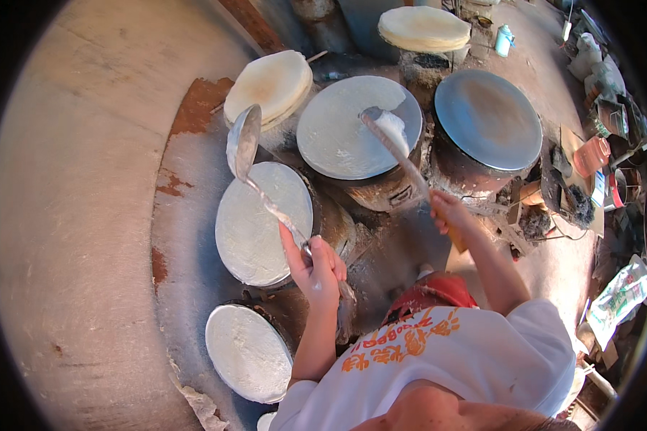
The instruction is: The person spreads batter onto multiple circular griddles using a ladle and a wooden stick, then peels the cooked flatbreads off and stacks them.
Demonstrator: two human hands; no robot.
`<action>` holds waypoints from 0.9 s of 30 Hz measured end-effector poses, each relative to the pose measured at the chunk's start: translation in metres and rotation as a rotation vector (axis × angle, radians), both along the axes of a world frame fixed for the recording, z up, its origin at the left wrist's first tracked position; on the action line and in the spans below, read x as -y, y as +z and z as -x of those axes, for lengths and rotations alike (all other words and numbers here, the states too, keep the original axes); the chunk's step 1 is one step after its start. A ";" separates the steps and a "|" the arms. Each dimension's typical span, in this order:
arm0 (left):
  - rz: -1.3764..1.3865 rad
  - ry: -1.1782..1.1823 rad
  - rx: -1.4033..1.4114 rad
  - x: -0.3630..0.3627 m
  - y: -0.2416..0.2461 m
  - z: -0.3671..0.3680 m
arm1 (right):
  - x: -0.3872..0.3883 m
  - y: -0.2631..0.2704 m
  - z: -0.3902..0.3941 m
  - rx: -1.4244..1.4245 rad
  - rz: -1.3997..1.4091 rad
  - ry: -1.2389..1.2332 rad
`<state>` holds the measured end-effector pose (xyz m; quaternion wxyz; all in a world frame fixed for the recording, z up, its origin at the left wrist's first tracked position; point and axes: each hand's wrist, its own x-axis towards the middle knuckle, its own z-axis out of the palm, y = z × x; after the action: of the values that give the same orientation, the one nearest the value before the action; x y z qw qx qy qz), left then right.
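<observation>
My left hand grips the handle of a metal ladle, whose batter-coated bowl is over the gap between a stack of flatbreads and a batter-covered round griddle. The long handle of a spreading tool is in my right hand. Its head, with white batter beside it, rests on the middle griddle. Pale batter covers most of that plate, leaving dark metal showing at its right edge. Another coated griddle lies at the lower left.
A bare griddle stands on a drum stove at right. Behind is another flatbread stack. A light blue flask stands on the floor. A pink plastic container, a charred brush and plastic bags lie along the right.
</observation>
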<state>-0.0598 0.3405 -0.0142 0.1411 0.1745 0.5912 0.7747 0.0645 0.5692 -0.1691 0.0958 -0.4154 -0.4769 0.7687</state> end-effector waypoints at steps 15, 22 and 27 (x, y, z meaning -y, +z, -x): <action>0.130 -0.077 -0.051 -0.141 -0.011 0.003 | -0.129 0.025 0.017 0.092 -0.375 0.538; 0.161 -0.130 -0.033 -0.203 -0.007 0.002 | -0.228 0.010 0.061 0.047 -0.374 0.244; 0.210 -0.037 0.043 -0.221 -0.038 0.014 | -0.242 -0.001 0.142 0.304 -1.078 0.481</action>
<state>-0.0738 0.5619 -0.0517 0.1856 0.1530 0.6626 0.7093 -0.0778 0.8115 -0.1696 0.0470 -0.2942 -0.8877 0.3510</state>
